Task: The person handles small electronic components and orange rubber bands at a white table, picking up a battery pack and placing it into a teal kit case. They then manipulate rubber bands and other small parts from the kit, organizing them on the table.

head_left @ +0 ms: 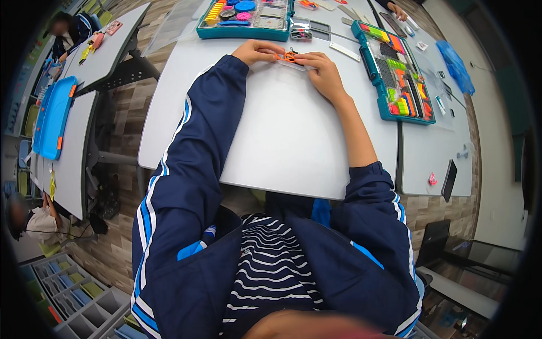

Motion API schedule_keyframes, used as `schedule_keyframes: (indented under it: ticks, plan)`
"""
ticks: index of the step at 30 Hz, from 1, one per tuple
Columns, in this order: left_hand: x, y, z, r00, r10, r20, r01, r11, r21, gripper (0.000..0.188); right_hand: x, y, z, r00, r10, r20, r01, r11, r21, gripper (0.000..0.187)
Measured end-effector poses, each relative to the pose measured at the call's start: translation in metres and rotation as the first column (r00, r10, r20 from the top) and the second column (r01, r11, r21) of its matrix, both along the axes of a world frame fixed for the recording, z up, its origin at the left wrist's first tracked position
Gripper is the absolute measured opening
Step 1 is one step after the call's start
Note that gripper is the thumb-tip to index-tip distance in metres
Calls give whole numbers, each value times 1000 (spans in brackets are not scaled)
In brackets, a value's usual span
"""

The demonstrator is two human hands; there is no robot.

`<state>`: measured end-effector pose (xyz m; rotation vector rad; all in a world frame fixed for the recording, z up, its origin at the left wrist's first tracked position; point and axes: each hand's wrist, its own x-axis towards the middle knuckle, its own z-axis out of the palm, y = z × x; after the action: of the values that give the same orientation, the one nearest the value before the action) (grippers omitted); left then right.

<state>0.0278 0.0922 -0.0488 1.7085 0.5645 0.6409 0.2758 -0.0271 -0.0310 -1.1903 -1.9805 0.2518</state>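
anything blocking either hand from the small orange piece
Nothing visible does. The left hand and right hand have their fingers right at the orange piece, one hand from each side. Some clear plastic shows on its near side, and the teal case lies beyond; neither blocks the fingers.

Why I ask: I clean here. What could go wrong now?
The small orange piece between the left hand and right hand could slip. The open teal case on the right might spill its coloured parts if bumped. The dark flat object at the right table's edge could be knocked off.
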Motion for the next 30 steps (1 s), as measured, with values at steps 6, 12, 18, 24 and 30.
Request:
schedule_keyframes:
  ticks: [6, 12, 18, 24, 30]
  plan:
    - [6, -11, 7, 986, 169, 11, -167, 983, -71, 31, -3, -1, 1, 999, -19, 42, 18, 1000, 10, 50]
    - [30, -21, 7, 963, 251, 96, -261, 959, 112, 28, -11, -3, 3, 999, -4, 36, 3, 1000, 30, 45]
    - [48, -23, -3, 919, 395, -8, -302, 715, 630, 23, -10, -6, 4, 999, -17, 35, 16, 1000, 13, 50]
    - [45, -27, 1, 980, 196, 42, -200, 965, 167, 23, -10, -1, -2, 999, -35, -8, 35, 999, -7, 47]
    - [48, -34, 2, 939, 344, 7, -316, 854, 414, 23, -5, -3, -4, 980, 6, -197, -38, 986, -159, 43]
